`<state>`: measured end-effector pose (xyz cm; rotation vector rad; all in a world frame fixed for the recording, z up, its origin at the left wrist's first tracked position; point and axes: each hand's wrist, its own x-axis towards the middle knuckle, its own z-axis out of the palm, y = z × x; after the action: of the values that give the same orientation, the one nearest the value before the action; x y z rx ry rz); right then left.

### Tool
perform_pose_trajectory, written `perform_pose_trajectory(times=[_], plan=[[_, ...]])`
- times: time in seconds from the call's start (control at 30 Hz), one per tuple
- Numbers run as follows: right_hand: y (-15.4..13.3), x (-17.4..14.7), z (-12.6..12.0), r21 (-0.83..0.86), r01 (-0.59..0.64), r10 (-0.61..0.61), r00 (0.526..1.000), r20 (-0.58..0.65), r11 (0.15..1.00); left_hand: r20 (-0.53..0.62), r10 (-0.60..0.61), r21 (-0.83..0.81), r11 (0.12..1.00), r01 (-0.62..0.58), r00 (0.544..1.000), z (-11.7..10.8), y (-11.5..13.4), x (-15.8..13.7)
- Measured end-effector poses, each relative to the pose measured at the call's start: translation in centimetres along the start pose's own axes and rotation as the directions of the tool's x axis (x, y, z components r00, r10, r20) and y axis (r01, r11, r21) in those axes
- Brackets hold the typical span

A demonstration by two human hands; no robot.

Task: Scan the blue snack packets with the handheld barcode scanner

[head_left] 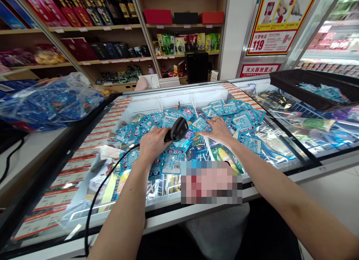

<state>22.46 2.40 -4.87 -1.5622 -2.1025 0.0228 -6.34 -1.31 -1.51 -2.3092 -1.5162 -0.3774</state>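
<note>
The packets (173, 163) lie loose across the glass top of the freezer (166, 219), spread left and right of your hands, some overlapping. One near packet lies with its barcode up. Your left hand (153, 145) is closed round the handle of the scanner (179, 129), whose head sits over the middle of the spread. Your right hand (219, 130) is open, fingers spread, at a packet just right of the scanner; you can't tell from here whether it grips. The step looks to be bringing packet and scanner together; the next move calls for a clear barcode under the scanner head, lifting one packet free of its neighbours. Mind the cord (104, 181), which runs back along your left arm. Farther out, a bag (56, 99) of blue packs sits left, and a dark crate (294, 92) holding more stands far right.
</note>
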Motion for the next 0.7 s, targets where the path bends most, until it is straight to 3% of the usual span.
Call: perform_pose_trajectory(times=[0.2, 0.57, 0.7], plan=[[-0.2, 0.0, -0.5, 0.117, -0.137, 0.132, 0.990, 0.050, 0.984, 0.004, 0.003, -0.005, 1.000, -0.003, 1.000, 0.0, 0.0, 0.0], [1.1, 0.9, 0.2, 0.161, -0.174, 0.162, 0.983, 0.087, 0.972, 0.007, 0.011, 0.001, 1.000, -0.011, 1.000, -0.1, 0.1, 0.0], [1.4, 0.6, -0.2, 0.252, -0.195, 0.178, 0.980, 0.088, 0.948, 0.019, -0.005, -0.003, 1.000, 0.005, 1.000, -0.1, 0.2, 0.0]])
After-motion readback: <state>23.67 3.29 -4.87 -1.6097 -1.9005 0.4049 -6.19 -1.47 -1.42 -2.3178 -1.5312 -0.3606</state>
